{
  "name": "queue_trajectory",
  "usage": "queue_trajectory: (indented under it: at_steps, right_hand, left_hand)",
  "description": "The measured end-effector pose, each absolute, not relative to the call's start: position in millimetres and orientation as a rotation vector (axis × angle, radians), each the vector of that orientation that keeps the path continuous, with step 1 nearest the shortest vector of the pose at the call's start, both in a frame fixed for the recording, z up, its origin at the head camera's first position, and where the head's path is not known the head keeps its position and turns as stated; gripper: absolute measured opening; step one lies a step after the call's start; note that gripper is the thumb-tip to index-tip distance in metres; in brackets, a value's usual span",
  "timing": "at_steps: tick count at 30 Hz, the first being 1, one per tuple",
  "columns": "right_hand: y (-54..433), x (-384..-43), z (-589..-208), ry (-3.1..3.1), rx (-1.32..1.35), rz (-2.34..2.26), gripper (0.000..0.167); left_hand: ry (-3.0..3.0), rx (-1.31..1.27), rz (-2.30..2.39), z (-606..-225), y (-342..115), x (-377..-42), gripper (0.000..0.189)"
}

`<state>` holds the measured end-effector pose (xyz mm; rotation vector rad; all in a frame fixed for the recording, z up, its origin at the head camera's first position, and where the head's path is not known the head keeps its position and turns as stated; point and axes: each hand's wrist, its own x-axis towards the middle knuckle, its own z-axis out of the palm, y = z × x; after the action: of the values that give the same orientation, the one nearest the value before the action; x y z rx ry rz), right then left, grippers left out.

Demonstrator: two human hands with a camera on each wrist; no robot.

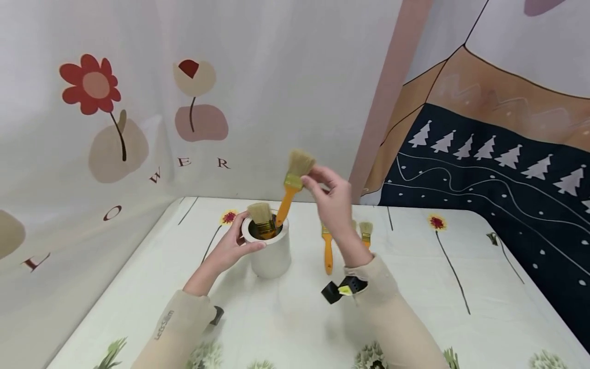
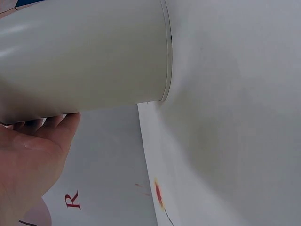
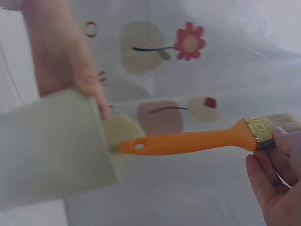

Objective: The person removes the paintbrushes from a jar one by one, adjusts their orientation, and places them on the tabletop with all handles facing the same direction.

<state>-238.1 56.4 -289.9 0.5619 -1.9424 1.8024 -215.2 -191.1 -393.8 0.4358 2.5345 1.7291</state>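
A white cylindrical can (image 1: 272, 260) stands on the table, with one paintbrush (image 1: 260, 214) inside, bristles up. My left hand (image 1: 229, 250) grips the can near its rim, thumb at the near side; in the left wrist view its fingers (image 2: 69, 126) touch the can's wall. My right hand (image 1: 335, 202) pinches a second paintbrush (image 1: 289, 192) at its bristle end. That brush has an orange handle, which slants down with its tip at the can's mouth. In the right wrist view the metal band (image 3: 259, 133) shows beside my thumb. The can's inside is mostly hidden.
Right of the can, another orange-handled paintbrush (image 1: 328, 253) lies on the white flowered tablecloth (image 1: 295, 318). A further brush (image 1: 366, 233) is partly hidden behind my right wrist. Printed curtains (image 1: 286, 77) hang behind the table.
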Motion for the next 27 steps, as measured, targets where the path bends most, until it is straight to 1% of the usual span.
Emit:
queue_trajectory:
  at_steps: [4,9,19,27]
  right_hand:
    - [81,-242,-280,-1.895,0.548,1.773,0.024]
    - [113,-249,-285,-1.903,0.462,1.770,0.029]
    - [170,-262,-320,-2.115,0.166,1.645,0.035]
    - [205,-273,-349,-2.281,-0.064,1.576,0.038]
  left_hand:
    - [2.545,0.444,1.734,-394,-191,-215,0.083]
    - [2.544,0.427,1.724,-396,-191,-213,0.084]
    - [2.541,0.407,1.732,-395,-194,-211,0.084]
    - [2.521,0.423,1.746,-394,-190,-214,0.085]
